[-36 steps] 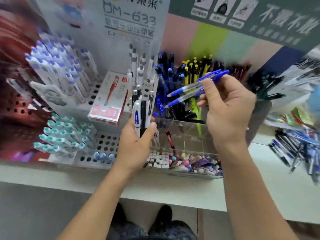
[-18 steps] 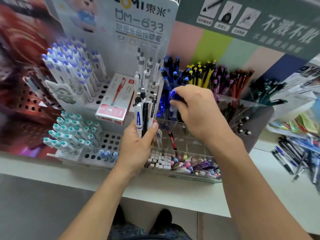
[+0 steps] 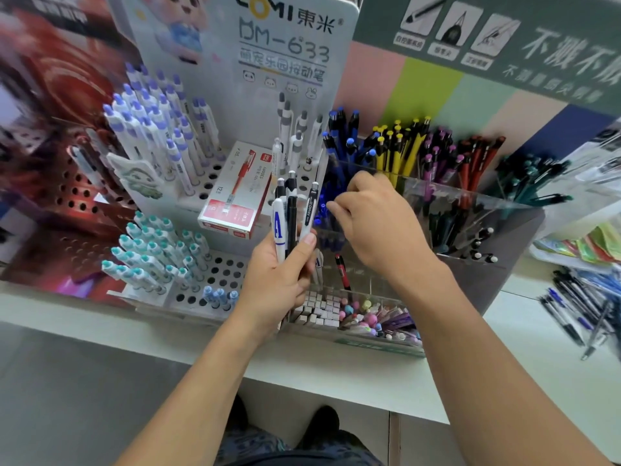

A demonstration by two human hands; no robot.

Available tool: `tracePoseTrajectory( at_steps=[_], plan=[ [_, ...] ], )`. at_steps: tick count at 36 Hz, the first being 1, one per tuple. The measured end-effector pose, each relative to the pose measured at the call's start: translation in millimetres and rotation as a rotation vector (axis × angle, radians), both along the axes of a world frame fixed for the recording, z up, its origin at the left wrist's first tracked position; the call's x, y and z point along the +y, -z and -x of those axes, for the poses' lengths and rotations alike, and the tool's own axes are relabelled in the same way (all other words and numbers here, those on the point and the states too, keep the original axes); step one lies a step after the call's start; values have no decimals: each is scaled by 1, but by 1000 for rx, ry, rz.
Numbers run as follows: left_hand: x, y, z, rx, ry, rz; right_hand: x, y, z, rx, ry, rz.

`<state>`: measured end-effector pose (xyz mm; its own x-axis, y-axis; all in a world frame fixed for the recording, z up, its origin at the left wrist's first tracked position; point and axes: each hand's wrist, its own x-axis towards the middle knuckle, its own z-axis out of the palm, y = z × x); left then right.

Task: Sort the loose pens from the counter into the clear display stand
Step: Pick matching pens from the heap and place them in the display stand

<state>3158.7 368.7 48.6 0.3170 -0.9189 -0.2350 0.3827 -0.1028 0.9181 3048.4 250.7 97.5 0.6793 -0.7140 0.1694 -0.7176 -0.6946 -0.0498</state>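
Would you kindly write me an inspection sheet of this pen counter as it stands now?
Surface: pale counter, bare along the front edge.
Job's things: clear display stand with colour-sorted pens; loose pens at the counter's right.
Clutter: red pen box, tray of erasers.
Hands: left hand grips a bunch of pens; right hand over the blue pens, fingers loosely curled, grip unclear.
Cables: nothing seen.
Surroundings: perforated pen racks, poster.
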Motion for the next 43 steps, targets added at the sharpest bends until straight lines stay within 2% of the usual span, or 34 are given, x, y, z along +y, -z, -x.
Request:
tracePoseTrajectory(
  at_steps=[3, 8, 12, 14, 16, 19, 22, 31, 34, 38, 43],
  plan=[
    [1, -1, 1, 63, 19, 2, 1, 8, 5, -61, -13, 60],
    [3, -4, 2, 167, 43, 17, 6, 9, 13, -352, 14, -95],
    [3, -7, 3, 236, 89, 30, 14, 3, 22, -619, 35, -91],
    [3, -8, 4, 234, 139, 27, 22, -5, 28, -815, 93, -253],
    [2, -9, 7, 201, 226, 30, 29, -10, 33, -910, 151, -554],
    [-2, -13, 15, 114, 369, 45, 34, -5, 42, -956, 208, -819],
    [-6, -18, 27, 79, 427, 29, 31, 1, 51, -1045, 288, -938],
    [-12, -18, 44, 112, 475, -46, 23, -2, 82, -1266, 410, -889],
    [-13, -19, 47, 111, 506, -61, 20, -5, 90, -1205, 377, -923],
    [-16, -20, 50, 137, 566, -70, 21, -4, 90, -1095, 268, -1067],
    [-20, -23, 43, 141, 508, -74, 16, -3, 86, -1095, 274, -1045]
  ],
)
